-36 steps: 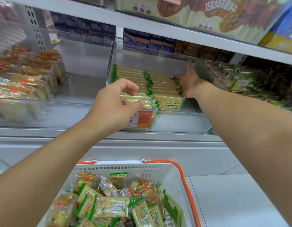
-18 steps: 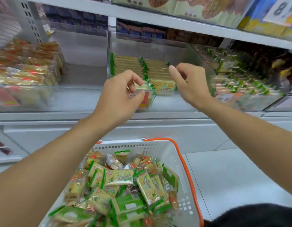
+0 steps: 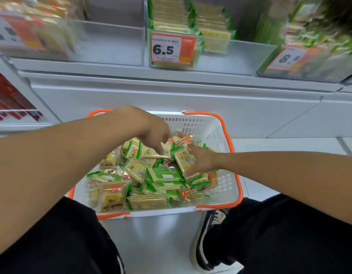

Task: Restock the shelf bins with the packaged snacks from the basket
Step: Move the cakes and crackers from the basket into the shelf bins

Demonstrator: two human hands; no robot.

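My left hand [image 3: 151, 133] reached into the basket [image 3: 222, 131], fingers curled down on a green cracker pack [image 3: 151, 153]; whether it pinched, I could not tell. My right hand [image 3: 201, 161] gripped another pack [image 3: 184, 159]. I judged it best to take only green ones for the middle bin [image 3: 240, 54].

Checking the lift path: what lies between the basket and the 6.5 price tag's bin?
Head view: only the shelf's white front panel between basket and bin.

Pale tiled floor [image 3: 289, 147] below, bearing a white basket with orange rim [image 3: 226, 135] near the middle and a black-and-white shoe [image 3: 206, 238] just beside its near right corner. Farther off, a white shelf [image 3: 171, 76] carrying three clear bins side by side: left bin [image 3: 112, 44], middle bin [image 3: 240, 54], right bin [image 3: 309, 74].
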